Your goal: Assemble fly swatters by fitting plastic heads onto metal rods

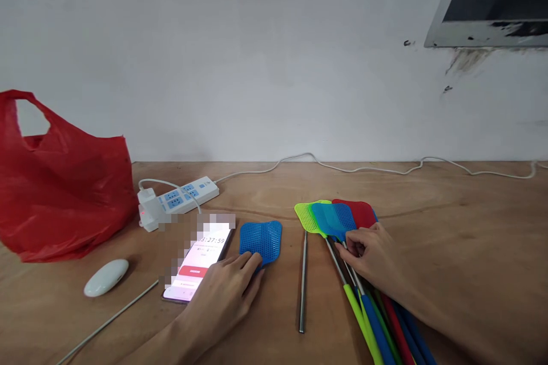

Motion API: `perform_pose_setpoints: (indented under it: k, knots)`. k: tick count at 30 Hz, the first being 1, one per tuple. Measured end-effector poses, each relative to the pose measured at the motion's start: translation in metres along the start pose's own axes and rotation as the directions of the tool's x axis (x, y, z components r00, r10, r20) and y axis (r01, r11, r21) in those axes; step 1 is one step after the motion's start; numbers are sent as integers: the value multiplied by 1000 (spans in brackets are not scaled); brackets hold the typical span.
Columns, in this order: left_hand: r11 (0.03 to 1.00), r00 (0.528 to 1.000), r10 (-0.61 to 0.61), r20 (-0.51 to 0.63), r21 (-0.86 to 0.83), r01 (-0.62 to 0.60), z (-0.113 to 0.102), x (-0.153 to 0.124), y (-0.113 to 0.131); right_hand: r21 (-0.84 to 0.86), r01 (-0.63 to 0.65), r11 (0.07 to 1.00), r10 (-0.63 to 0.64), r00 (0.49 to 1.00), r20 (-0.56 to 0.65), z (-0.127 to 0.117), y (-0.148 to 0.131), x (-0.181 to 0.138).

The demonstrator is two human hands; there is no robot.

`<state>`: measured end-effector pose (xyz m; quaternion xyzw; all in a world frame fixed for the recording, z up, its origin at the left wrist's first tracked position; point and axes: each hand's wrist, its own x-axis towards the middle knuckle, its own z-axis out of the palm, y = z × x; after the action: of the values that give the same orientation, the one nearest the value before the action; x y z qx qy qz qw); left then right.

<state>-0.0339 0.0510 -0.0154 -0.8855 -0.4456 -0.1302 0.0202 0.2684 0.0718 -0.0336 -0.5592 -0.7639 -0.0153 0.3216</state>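
Observation:
My left hand (222,291) lies on the wooden table (471,251) with its fingertips on the near edge of a loose blue swatter head (262,239). A bare metal rod (303,282) lies just right of it, untouched. My right hand (372,254) rests on a fanned bundle of fly swatters (338,219) in green, blue and red, fingers curled and pinching at the necks where the heads meet the metal shafts. Their coloured handles (385,331) run toward the near right edge under my forearm.
A lit phone (199,265) lies left of my left hand. Behind it sits a white power strip (180,199) with a cable along the wall. A red plastic bag (60,182) stands at far left, a white mouse (106,277) before it. A thin rod (107,322) lies near-left.

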Motion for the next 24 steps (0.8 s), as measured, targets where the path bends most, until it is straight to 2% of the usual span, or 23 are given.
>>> perform_pose_setpoints:
  k: [9, 12, 16, 19, 24]
  knots:
    - [996, 999, 44, -22, -81, -45, 4, -2, 1, 58, 248, 967, -247, 968, -38, -16, -13, 3]
    - [990, 999, 49, -19, -128, -51, 6, -3, 1, 102, 318, 943, -326, 943, 74, -23, -23, -1]
    - [981, 999, 34, -5, -189, -34, 5, -4, 2, 154, 401, 903, -428, 870, 245, -32, -36, -7]
    - [982, 1000, -14, -3, -190, 13, 2, -3, 4, 209, 371, 905, -425, 827, 369, -39, -44, -8]
    - [981, 984, -177, 31, -70, 179, 1, -3, 5, 264, 303, 916, -399, 761, 512, -48, -53, -7]
